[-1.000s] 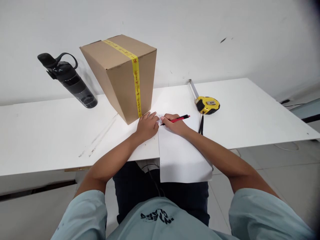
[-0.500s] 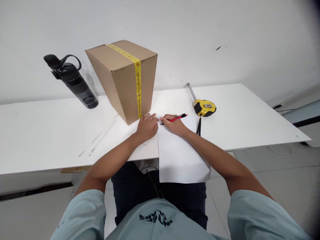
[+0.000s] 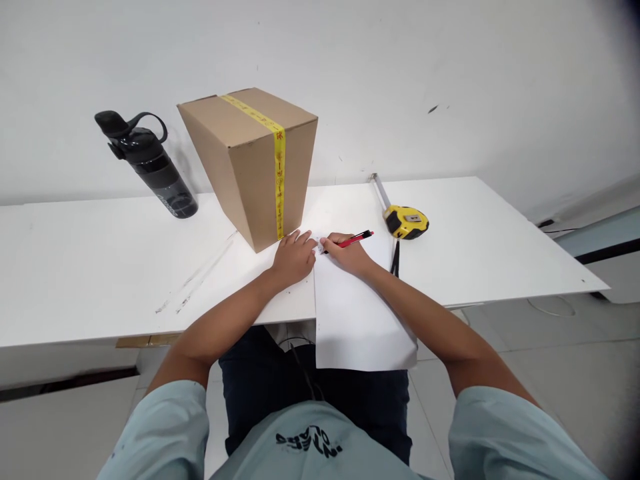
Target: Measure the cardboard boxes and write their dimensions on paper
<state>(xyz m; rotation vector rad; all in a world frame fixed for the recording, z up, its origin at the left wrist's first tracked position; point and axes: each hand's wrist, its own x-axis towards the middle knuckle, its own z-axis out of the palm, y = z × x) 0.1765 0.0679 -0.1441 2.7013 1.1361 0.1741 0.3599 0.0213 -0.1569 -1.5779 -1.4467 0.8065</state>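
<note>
A red and black pen [image 3: 356, 239] is held in my right hand [image 3: 347, 255], its tip down near the upper left part of a white sheet of paper [image 3: 357, 320]. Small marks show on the paper by the pen tip. My left hand [image 3: 295, 257] lies flat with fingers spread at the paper's left edge, close to the foot of a cardboard box [image 3: 265, 180]. The paper's lower end hangs over the table's front edge above my lap.
Yellow printed tape [image 3: 279, 180] runs over the upright box. A black water bottle [image 3: 155, 167] stands left of it. To the right lies a yellow and black tape measure [image 3: 407, 221], its blade partly out toward the wall. The white table [image 3: 500, 247] ends at the right.
The view has shifted slightly. Both hands stay in nearly the same place, with the pen still at the paper, and a little more marking shows near its tip.
</note>
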